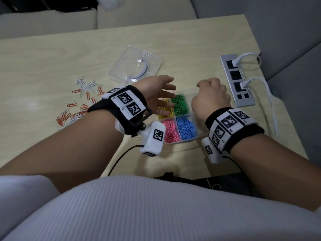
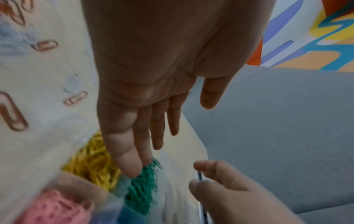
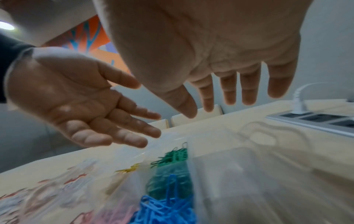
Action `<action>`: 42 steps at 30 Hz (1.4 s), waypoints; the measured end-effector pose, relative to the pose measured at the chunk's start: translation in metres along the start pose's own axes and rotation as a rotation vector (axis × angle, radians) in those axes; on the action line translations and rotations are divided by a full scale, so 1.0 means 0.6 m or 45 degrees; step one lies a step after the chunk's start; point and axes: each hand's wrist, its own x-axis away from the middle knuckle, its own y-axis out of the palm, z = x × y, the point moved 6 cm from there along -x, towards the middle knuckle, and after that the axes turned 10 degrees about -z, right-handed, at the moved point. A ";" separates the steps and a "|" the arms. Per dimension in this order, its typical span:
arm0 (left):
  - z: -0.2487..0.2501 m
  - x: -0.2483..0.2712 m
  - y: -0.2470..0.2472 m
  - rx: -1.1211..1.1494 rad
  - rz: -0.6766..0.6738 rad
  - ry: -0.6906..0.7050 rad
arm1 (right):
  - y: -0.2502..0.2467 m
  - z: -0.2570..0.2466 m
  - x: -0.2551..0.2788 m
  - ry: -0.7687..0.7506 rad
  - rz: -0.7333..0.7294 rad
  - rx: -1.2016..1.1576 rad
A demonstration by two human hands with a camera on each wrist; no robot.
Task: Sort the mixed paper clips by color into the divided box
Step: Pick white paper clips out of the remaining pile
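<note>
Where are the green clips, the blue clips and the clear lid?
green clips (image 1: pixel 180 104), head view, middle of the pile.
blue clips (image 1: pixel 186 126), head view, middle of the pile.
clear lid (image 1: pixel 152 62), head view, flat right rim.

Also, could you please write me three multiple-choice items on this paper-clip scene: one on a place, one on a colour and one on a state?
1. Where do the loose clips lie?
A. In the person's lap
B. On the table, to the person's left of the divided box
C. Inside the box

2. What colours are they?
A. Blue and green
B. Pink and yellow
C. Orange and white

3. How is the left hand?
A. Open, fingers straight, above the box
B. A fist on the table
C. Pinching a clip

Key: 1 B, the head view shows them scattered there; 2 C, only orange and white clips lie loose; 3 A, both wrist views show straight fingers holding nothing.
</note>
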 end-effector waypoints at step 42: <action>-0.184 0.202 -0.476 -1.021 0.855 0.021 | 0.265 -0.455 0.143 -0.877 -0.326 0.706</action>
